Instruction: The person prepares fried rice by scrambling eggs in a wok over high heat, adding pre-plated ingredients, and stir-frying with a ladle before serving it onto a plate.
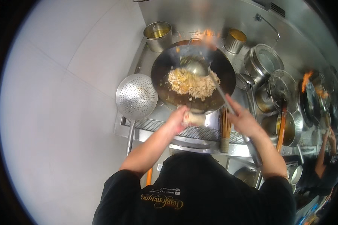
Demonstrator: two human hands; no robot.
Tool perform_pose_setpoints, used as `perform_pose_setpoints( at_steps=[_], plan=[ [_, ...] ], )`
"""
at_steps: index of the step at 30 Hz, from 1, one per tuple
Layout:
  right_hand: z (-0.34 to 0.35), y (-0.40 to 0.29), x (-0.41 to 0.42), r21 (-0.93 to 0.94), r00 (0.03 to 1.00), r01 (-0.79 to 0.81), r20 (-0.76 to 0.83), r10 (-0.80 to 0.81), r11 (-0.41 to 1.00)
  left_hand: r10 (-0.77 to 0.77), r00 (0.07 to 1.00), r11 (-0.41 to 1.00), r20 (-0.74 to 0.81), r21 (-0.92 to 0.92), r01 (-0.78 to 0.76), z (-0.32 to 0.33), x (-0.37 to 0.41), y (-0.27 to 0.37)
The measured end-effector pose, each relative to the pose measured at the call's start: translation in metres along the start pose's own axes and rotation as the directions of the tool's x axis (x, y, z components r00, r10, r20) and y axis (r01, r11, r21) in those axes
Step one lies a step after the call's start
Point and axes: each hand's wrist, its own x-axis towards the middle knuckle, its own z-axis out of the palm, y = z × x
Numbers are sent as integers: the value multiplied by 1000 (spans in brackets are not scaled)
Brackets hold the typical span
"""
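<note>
In front of me a large dark wok (163, 76) holds what looks like fried rice (191, 84), pale with yellow bits. My left hand (181, 119) grips a folded cloth (195, 119) at the wok's near rim; the cloth hides what lies beneath it. In my right hand (243, 118) is the long shaft of a wok ladle (221, 91), its dark handle end passing below my forearm. The ladle's round bowl (197, 68), blurred, is over the far part of the rice. Flames (208, 35) show behind the wok's far rim.
Left of the wok lies a perforated strainer (136, 97). A metal pot of yellow liquid (158, 35) and a tin can (235, 40) stand behind. To the right are a bamboo wok brush (225, 130), lidded pot (263, 62) and mesh skimmer (284, 91). Another person (325, 157) works far right near flames.
</note>
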Motion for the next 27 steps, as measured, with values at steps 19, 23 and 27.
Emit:
perform_pose_setpoints(
  at_steps=[19,23,27],
  plan=[
    [20,60,159,520,939,-341,229,257,783,-23,999,999,-41,-24,22,-145,-92,-40],
    [-14,71,107,590,907,-397,135,399,703,-26,988,996,-154,-89,12,-144,-108,-39],
    [18,79,126,621,869,-493,323,373,610,-23,996,1000,-83,4,24,-141,-90,-44]
  ],
)
